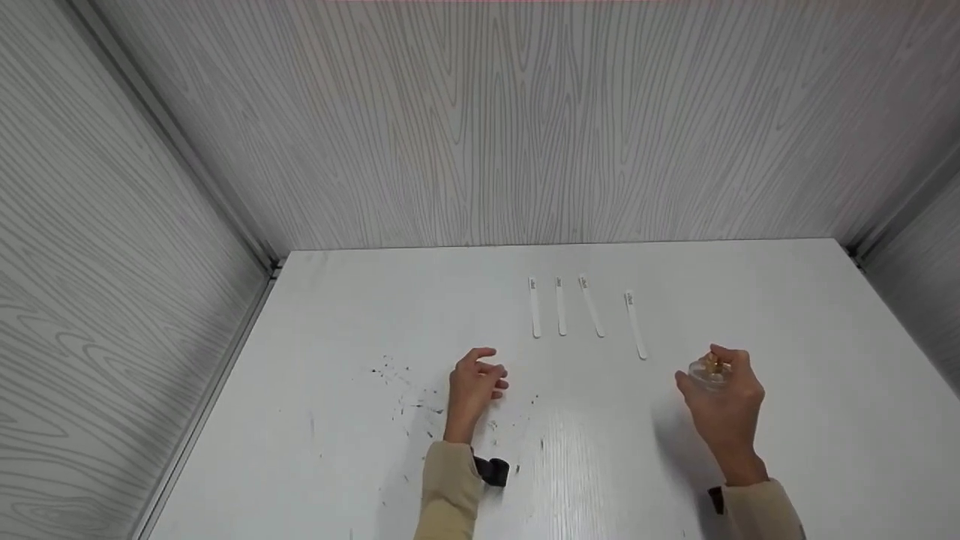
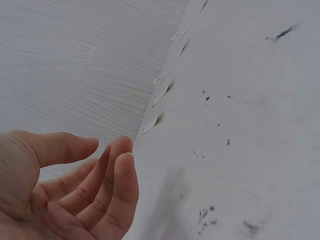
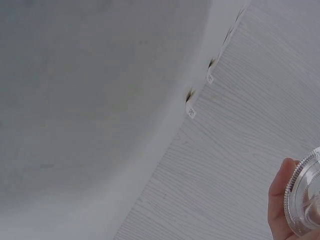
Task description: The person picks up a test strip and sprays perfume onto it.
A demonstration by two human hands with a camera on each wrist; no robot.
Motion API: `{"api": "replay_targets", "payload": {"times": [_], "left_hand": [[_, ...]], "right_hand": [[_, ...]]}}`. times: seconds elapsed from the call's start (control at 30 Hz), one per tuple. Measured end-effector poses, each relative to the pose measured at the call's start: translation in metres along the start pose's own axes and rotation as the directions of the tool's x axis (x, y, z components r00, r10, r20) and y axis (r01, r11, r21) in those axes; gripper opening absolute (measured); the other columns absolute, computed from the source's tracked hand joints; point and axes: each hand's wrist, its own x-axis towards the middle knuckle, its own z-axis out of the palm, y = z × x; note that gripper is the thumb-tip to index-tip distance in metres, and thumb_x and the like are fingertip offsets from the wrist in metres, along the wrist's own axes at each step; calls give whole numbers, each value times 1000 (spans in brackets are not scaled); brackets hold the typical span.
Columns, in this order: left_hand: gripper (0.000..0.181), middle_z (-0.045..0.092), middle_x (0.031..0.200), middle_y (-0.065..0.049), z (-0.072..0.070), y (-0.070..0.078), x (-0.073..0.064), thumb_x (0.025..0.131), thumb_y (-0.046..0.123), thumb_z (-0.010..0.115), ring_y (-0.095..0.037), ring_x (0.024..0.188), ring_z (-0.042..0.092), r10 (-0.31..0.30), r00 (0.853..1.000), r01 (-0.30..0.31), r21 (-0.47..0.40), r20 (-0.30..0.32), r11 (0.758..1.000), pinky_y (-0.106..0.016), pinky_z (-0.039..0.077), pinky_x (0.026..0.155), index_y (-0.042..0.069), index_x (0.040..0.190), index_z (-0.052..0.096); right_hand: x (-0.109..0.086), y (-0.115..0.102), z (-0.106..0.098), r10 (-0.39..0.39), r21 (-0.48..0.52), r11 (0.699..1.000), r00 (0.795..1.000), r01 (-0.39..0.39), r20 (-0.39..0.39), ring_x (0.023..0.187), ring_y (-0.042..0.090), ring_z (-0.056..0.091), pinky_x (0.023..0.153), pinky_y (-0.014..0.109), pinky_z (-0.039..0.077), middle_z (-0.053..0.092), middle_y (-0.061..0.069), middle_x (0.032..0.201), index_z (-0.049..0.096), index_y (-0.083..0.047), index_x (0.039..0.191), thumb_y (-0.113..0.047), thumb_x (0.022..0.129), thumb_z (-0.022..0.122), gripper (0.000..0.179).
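Note:
My right hand (image 1: 726, 405) holds a clear, round glass perfume bottle (image 1: 705, 377) with a gold spray top, thumb on one side and fingers on the other. In the right wrist view the ribbed glass base of the bottle (image 3: 295, 200) shows at the lower right edge, with a finger (image 3: 278, 200) behind it. My left hand (image 1: 471, 388) is over the table's middle with loosely bent fingers and nothing in them; its thumb and fingertips are apart in the left wrist view. Several narrow white paper test strips (image 1: 561, 307) lie beyond the hands, the rightmost strip (image 1: 636, 326) closest to the bottle.
Dark specks and smears (image 1: 405, 390) mark the white tabletop (image 1: 337, 315) left of and around my left hand. Wood-grain panels rise behind the back edge (image 1: 487, 150) and at both sides. Black bands show at both cuffs.

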Motion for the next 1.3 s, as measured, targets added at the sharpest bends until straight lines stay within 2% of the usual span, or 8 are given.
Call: {"api": "replay_targets", "payload": {"times": [0.07, 0.13, 0.27, 0.33, 0.5, 0.63, 1.03, 1.3], "left_hand": [[35, 71, 88, -11, -1, 0, -1, 94, -2, 64, -20, 73, 71, -4, 1000, 4, 1, -6, 1000, -30, 61, 64, -9, 128, 59], [35, 71, 89, -11, -3, 0, -3, 94, -1, 64, -20, 73, 71, -8, 1000, 8, 1, -6, 1000, -30, 61, 64, -8, 128, 60], [35, 71, 89, -11, -6, -1, -5, 95, -1, 64, -20, 72, 71, 0, 1000, 0, 5, 7, 1000, -28, 60, 62, -8, 129, 59], [35, 71, 88, -12, -9, -1, -6, 95, -1, 64, -19, 72, 71, 8, 1000, -8, 7, 11, 1000, -27, 60, 61, -8, 129, 59], [37, 71, 89, -12, -16, -3, -8, 95, -1, 63, -20, 72, 71, 22, 1000, -22, -1, 17, 1000, -27, 60, 62, -9, 130, 58], [38, 70, 90, -13, -21, -7, -10, 95, -1, 63, -21, 75, 72, 28, 999, -27, -7, 28, 1000, -29, 61, 64, -10, 131, 57], [38, 71, 93, -14, -37, -9, -20, 95, 0, 62, -22, 76, 71, 5, 1000, -4, 9, -23, 1000, -30, 61, 67, -8, 132, 58], [37, 70, 94, -14, -47, -12, -23, 96, 0, 62, -21, 77, 71, 6, 999, -6, 8, -33, 1000, -30, 61, 67, -9, 132, 57]], "right_hand": [[-1, 1, 0, -1, -1, 1000, 1000, 1, -1, 92, 12, 62, 83, 5, 40, 67, 31, 96, 57, 18, 106, 25, 64, 76, 47], [-1, 2, 0, -2, 1, 1000, 1000, 2, 0, 92, 8, 60, 83, 6, 41, 67, 31, 95, 58, 17, 106, 25, 64, 76, 46], [-2, 2, 0, -4, -3, 1000, 1000, 4, 4, 91, 27, 65, 85, 6, 41, 66, 31, 96, 57, 17, 107, 25, 64, 77, 47], [-3, 1, 0, -5, -2, 1000, 1000, 5, 6, 90, 32, 65, 85, 6, 41, 66, 31, 96, 57, 17, 107, 25, 65, 77, 47], [-1, 2, 0, -27, 15, 1000, 1000, 27, 1, 91, 6, 58, 81, 7, 40, 66, 31, 95, 57, 18, 107, 25, 65, 75, 47], [-1, 3, 0, -34, 26, 999, 999, 34, 2, 91, -6, 53, 80, 7, 40, 66, 32, 94, 57, 18, 107, 25, 65, 74, 46], [-1, 2, 1, -20, 29, 999, 1000, 20, 9, 91, -6, 53, 79, 7, 40, 66, 32, 95, 57, 18, 107, 25, 65, 74, 46], [2, -1, -2, 7, 9, 1000, 1000, -7, 12, 89, -4, 53, 78, 6, 40, 66, 33, 95, 57, 18, 107, 24, 66, 75, 45]]}}
